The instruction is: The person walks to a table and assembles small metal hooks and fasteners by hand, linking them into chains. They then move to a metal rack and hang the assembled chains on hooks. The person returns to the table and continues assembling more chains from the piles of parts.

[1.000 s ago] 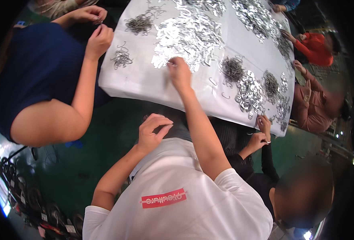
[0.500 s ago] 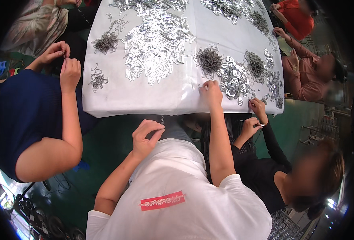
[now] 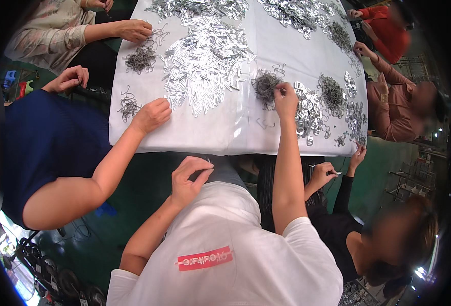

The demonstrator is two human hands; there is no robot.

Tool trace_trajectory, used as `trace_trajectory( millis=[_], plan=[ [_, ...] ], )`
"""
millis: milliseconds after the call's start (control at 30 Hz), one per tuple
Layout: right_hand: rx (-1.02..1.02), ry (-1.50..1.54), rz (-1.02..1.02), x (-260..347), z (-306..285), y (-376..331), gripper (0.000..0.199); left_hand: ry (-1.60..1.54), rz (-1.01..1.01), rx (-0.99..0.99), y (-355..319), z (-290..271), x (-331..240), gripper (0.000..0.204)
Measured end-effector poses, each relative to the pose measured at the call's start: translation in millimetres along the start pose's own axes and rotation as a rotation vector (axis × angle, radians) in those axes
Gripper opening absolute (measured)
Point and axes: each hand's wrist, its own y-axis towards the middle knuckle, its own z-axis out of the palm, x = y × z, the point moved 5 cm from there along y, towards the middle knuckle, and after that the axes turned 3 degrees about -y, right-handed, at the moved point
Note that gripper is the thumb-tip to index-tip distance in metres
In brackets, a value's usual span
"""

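My right hand (image 3: pixel 286 103) is at the right edge of a tangled pile of grey bent wire hooks (image 3: pixel 264 85), its fingers curled together. What they grip is too small to make out. Beside it lies a heap of shiny metal buckles (image 3: pixel 309 113). A few loose hooks (image 3: pixel 266 124) lie on the white table cover nearer to me. Just off the table's front edge, over my lap, my left hand (image 3: pixel 189 179) is held in a pinch, thumb against fingertips. Anything between those fingertips is hidden or too small to name.
A large heap of shiny flat metal pieces (image 3: pixel 205 66) covers the middle of the table (image 3: pixel 195 137). Left of it are smaller hook piles (image 3: pixel 140 59). A co-worker's hand (image 3: pixel 153 115) rests at the left; another co-worker's hand (image 3: pixel 323 174) is close on my right.
My right hand has moved away from me, from the loose hooks to the hook pile. My left hand stays nearly in place. Two co-workers at the left have reached onto the table.
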Motion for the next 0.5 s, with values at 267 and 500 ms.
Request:
trace_trajectory(
  millis=[267,500],
  plan=[
    [-0.075,0.163,0.127,-21.8,2.1,6.4,0.008,-0.023,0.017,0.029,6.1,2.4,0.1,0.02],
    [-0.09,0.691,0.186,-27.3,-5.0,4.8,0.006,-0.034,-0.004,0.016,3.1,2.4,1.2,0.02]
  ],
)
